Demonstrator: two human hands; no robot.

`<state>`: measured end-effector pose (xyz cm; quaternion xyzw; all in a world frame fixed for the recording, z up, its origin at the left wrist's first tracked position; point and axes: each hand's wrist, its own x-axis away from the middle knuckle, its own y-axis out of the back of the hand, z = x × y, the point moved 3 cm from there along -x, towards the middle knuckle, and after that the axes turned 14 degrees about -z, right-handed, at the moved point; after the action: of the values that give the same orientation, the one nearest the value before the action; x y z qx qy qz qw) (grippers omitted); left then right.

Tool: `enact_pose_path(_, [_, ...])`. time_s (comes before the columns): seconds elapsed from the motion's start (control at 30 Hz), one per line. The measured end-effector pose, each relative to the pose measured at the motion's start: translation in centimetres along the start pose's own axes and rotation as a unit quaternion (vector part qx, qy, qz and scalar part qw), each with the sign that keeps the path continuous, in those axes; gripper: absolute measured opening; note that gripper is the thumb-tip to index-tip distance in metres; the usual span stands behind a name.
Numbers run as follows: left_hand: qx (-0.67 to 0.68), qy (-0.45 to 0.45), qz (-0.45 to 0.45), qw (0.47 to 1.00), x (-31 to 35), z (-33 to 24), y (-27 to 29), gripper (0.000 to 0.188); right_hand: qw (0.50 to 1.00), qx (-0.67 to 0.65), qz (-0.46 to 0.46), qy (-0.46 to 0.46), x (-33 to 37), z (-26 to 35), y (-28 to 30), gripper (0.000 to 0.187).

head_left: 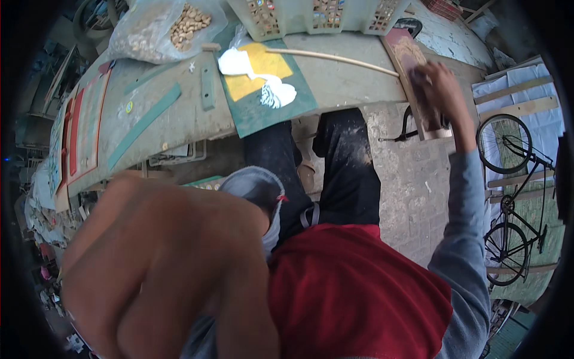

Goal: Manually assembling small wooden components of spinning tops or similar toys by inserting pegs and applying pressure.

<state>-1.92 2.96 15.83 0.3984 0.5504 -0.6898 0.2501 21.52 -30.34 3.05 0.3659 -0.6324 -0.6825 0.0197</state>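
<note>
Board (408,54) jutting past the table's (347,84) front edge, under a bent right hand (442,90)

Across the upper part of the view the table stretches from left to right, its front edge curving down toward the left. Paved floor (406,179) lies in front of its right part. A pale, slatted plastic crate (296,15) stands along the back edge, with a clear plastic bag (146,33) of tan lumps to its left. A red-edged panel (86,131) lies at the left end, reaching the front left corner. From mid-table, a green sheet (254,119) runs out just over the front edge. Open room shows as bare tabletop between this sheet and the board, crossed farther back by a thin, pale rod (335,58) whose right tip reaches the board's left side; beyond the front edge, the near end of the board hangs over the floor.

Long, narrow and reddish-brown, the board lies near the table's right end, its surface patchy, with a lighter tan, dusty-looking area toward the back edge. Fingers of the right hand are curled down over its middle; blur hides whether they grip anything. The left hand (161,263), well apart from the table's front edge, looms blurred near the camera; I cannot tell how its fingers stand. Smaller still, white crumpled pieces (278,93) lie on the green sheet.
</note>
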Motion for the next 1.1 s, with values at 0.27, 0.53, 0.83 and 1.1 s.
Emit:
enact_pose_path(0.27, [0.04, 0.11, -0.016, 0.993, 0.2, 0.5, -0.4, 0.021, 1.0, -0.008, 0.022, 0.014, 0.5, 2.2, 1.2, 0.024])
enact_pose_path(0.53, [-0.016, 0.084, 0.014, 0.996, 0.1, 1.1, 0.3, 0.02, 0.999, -0.008, -0.027, 0.029, -1.3, 1.6, -0.9, 0.022])
enact_pose_path(0.83, [-0.258, -0.12, -0.177, 0.942, 6.0, -1.2, 6.0, 0.012, 0.998, -0.058, 0.0, 0.017, 1.9, 1.4, 2.3, 0.021])
enact_pose_path(1.1, [-0.478, -0.118, -0.408, 0.769, 11.0, -1.5, 11.7, 0.026, 0.703, -0.632, -0.087, -0.313, 6.6, 5.3, 5.0, 0.03])
